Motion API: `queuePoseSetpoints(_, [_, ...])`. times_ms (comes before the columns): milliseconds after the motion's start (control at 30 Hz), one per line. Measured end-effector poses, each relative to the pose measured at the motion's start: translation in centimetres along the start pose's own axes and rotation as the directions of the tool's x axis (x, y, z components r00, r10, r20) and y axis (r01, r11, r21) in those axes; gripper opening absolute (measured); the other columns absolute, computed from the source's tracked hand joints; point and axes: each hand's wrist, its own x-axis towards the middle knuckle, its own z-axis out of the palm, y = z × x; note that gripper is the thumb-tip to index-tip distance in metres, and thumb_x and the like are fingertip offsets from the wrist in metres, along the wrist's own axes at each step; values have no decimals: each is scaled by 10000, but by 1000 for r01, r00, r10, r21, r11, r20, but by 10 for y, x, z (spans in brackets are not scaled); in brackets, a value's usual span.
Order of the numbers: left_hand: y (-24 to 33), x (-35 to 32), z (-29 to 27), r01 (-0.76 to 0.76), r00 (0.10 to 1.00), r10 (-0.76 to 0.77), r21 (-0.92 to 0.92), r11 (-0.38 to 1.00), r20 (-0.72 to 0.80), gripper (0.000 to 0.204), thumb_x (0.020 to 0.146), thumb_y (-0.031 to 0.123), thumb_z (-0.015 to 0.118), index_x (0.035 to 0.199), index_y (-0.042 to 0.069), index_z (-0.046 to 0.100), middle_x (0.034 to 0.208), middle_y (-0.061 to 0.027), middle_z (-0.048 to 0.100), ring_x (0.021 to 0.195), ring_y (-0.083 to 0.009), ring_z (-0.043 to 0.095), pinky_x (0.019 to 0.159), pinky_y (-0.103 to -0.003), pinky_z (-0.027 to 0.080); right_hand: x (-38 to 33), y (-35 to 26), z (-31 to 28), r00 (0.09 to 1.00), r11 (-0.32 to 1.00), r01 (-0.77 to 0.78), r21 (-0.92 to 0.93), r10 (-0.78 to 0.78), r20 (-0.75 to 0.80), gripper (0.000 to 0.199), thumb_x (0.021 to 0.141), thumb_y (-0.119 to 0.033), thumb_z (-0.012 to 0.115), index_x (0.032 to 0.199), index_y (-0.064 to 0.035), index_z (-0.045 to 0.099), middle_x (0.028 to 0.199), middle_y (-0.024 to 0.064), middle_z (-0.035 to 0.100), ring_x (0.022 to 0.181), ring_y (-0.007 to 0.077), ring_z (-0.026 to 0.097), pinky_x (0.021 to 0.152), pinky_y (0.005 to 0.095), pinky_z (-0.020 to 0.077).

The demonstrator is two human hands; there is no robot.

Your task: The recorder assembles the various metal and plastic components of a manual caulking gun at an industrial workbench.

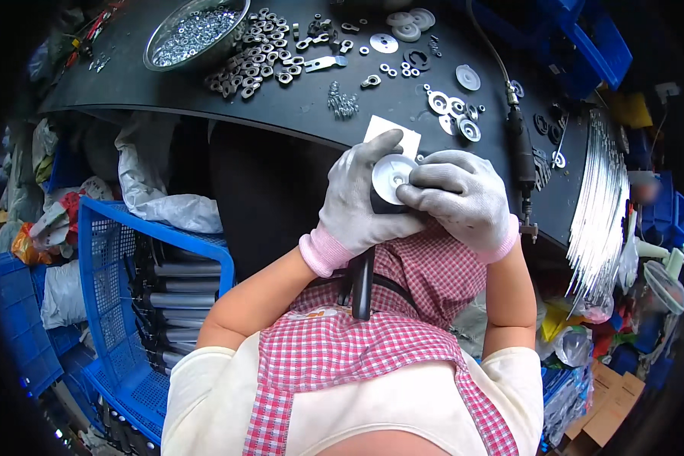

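Note:
My left hand [351, 199], in a grey-white glove with a pink cuff, is closed round a black part topped by a round white disc [388, 176]. From under that hand a black tube [362, 292] comes out toward my apron. The thumb and fingers of my right hand [463, 196], gloved the same way, are pinched together over the disc's middle. Whatever sits between those fingertips is hidden. Just beyond the hands, a white square piece [394, 135] lies at the table's near edge.
The black table [300, 102] carries a bowl of small nuts [196, 36], a heap of metal fittings [254, 57], springs [343, 101] and several discs [454, 110]. An air screwdriver [521, 144] hangs at right beside thin metal rods [596, 205]. A blue crate [102, 266] of black tubes stands left.

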Motion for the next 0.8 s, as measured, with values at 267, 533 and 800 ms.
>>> queuePoseSetpoints(267, [-3,-1,1,16,1000,-17,60,998,6,564,614,292,816,1086,94,579,1057,-78,623,1006,-281,586,916,-401,429,22,59,5,839,849,-507,147,526,-139,202,751,-105,701,951,-110,730,1030,62,672,1004,292,603,896,382,462])
queuePoseSetpoints(533, [-7,0,2,-98,995,94,144,985,36,591,603,129,800,1132,61,546,1083,-88,563,1032,-227,561,929,-348,443,68,127,59,776,669,-510,-541,629,47,305,744,-281,730,992,-103,723,1219,79,603,1160,297,527,989,399,426])
queuePoseSetpoints(800, [-8,-2,2,-66,998,69,180,981,-13,606,582,201,825,1103,73,541,1046,-80,571,997,-248,554,907,-367,433,58,25,-9,918,908,-380,175,347,193,157,705,-187,719,822,-83,732,1125,94,636,1173,298,515,1026,410,365])
